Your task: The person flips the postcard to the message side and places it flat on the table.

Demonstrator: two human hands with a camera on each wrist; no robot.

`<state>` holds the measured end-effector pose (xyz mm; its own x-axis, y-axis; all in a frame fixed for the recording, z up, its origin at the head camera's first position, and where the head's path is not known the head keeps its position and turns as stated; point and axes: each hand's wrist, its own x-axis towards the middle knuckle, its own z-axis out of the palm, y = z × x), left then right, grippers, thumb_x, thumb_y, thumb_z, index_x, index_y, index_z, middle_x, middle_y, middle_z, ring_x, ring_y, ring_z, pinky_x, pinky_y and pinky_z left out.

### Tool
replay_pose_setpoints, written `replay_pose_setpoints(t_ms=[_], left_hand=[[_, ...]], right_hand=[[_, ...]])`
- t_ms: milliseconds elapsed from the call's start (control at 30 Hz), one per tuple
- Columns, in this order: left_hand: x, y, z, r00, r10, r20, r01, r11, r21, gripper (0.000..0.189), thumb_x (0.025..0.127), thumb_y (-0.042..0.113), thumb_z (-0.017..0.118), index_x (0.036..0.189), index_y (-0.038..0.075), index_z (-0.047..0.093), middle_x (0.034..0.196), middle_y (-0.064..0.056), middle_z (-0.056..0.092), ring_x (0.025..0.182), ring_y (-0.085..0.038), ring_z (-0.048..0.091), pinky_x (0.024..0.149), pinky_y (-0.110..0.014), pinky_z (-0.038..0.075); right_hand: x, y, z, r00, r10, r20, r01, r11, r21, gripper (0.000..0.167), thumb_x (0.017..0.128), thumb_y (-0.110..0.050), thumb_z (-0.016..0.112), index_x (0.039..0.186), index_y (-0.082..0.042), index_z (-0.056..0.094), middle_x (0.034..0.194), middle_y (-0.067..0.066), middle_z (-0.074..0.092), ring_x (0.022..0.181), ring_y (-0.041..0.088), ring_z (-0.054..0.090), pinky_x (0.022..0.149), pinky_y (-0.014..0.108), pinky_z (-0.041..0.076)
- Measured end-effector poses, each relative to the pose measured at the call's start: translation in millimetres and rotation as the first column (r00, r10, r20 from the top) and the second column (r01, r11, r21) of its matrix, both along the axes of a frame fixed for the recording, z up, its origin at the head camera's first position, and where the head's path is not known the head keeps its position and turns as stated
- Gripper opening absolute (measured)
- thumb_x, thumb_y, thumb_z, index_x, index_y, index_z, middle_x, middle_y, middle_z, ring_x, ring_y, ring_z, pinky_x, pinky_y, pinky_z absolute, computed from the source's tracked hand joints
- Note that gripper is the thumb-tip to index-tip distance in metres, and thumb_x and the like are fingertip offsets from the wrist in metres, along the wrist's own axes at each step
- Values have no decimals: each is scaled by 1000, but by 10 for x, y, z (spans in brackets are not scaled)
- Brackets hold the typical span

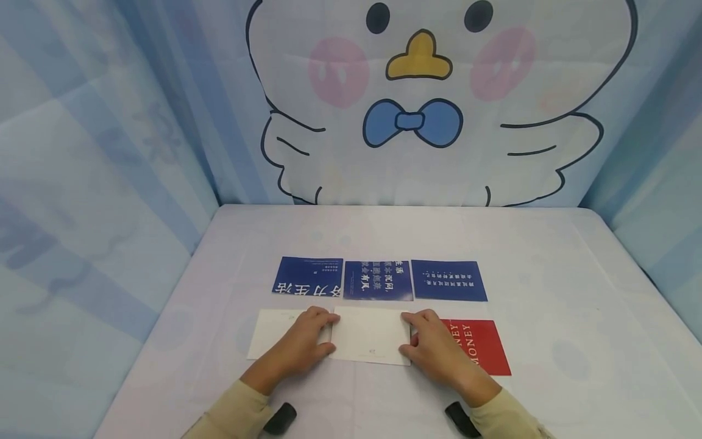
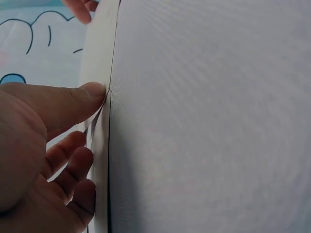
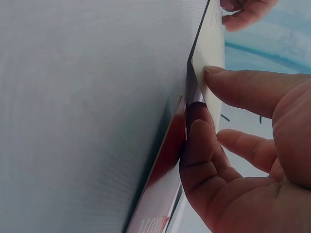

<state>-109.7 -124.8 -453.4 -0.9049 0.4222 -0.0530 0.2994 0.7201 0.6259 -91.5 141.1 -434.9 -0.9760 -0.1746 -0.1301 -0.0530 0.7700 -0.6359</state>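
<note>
A white card point(image 1: 370, 336) lies at the middle of the front row, between both hands. My left hand point(image 1: 303, 339) holds its left edge, with the thumb at the near corner and the index finger at the far one. Another white card point(image 1: 269, 329) lies partly under that hand. On the opposite side, my right hand point(image 1: 437, 349) pinches the right edge. Its thumb point(image 3: 243, 87) is on top and a finger is tucked beneath the card, whose edge is raised there. Under and beside the right hand is a red card point(image 1: 485, 347) with white lettering, partly hidden.
Behind the front row lie three dark blue cards with white writing: left point(image 1: 308, 276), middle point(image 1: 378, 280) and right point(image 1: 450, 280). They rest on a pale cloth-covered table point(image 1: 576, 292). A printed curtain point(image 1: 340, 164) stands at the back, with more cloth at both sides.
</note>
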Motion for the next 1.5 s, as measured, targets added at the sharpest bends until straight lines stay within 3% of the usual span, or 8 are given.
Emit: replay_pose_setpoints(t_ms=[200, 400, 533, 667, 1167, 1367, 1500], left_hand=[[-10, -19, -19, 997, -45, -69, 46, 999, 23, 46, 84, 2, 76, 129, -2, 63, 132, -15, 59, 117, -34, 53, 102, -49, 42], [8, -30, -5, 996, -56, -72, 58, 998, 27, 44, 85, 1, 74, 127, -3, 63, 128, -17, 63, 113, -33, 54, 100, -49, 43], [10, -33, -4, 997, -56, -62, 58, 998, 30, 43, 85, 1, 74, 127, -3, 63, 127, -17, 63, 113, -33, 53, 100, -50, 43], [7, -41, -4, 996, -61, -64, 63, 998, 30, 43, 85, 2, 75, 126, -3, 63, 126, -16, 63, 114, -32, 53, 101, -49, 42], [22, -50, 10, 997, -57, -52, 58, 998, 18, 43, 85, 2, 75, 126, -2, 62, 126, -15, 63, 116, -33, 52, 102, -50, 41], [31, 16, 72, 988, -93, -124, 78, 990, -119, 41, 86, 7, 76, 125, 4, 65, 125, -10, 65, 116, -30, 55, 99, -50, 44], [66, 85, 160, 979, -106, -173, 83, 987, -135, 41, 86, 15, 78, 125, 7, 66, 126, -6, 65, 116, -27, 56, 98, -47, 46]], right_hand=[[3, -16, 9, 1000, 0, 2, 0, 1000, 14, 59, 82, -6, 80, 135, 2, 58, 114, 12, 53, 79, 14, 52, 63, 23, 50], [1, -25, -9, 999, 29, -29, -27, 998, 59, 57, 81, -7, 81, 133, 0, 60, 119, 11, 57, 85, 16, 54, 75, 30, 54], [12, -18, -16, 996, 79, -34, -77, 996, 54, 55, 82, -5, 79, 134, -1, 60, 128, 13, 61, 106, 28, 60, 96, 45, 50], [24, -7, -9, 992, 124, -37, -122, 990, 71, 55, 83, -6, 79, 134, -1, 61, 134, 15, 60, 126, 38, 53, 105, 54, 41], [14, -3, -20, 989, 145, -43, -141, 987, 81, 53, 84, -5, 77, 134, -1, 61, 135, 15, 61, 127, 38, 53, 106, 55, 40], [22, -14, -1, 990, 135, -39, -131, 988, 84, 57, 84, -7, 78, 137, -1, 59, 137, 15, 59, 128, 38, 52, 106, 54, 40], [44, 14, 85, 997, 81, -10, -81, 996, 47, 66, 83, -15, 81, 142, -5, 54, 132, 13, 60, 111, 30, 59, 99, 51, 47]])
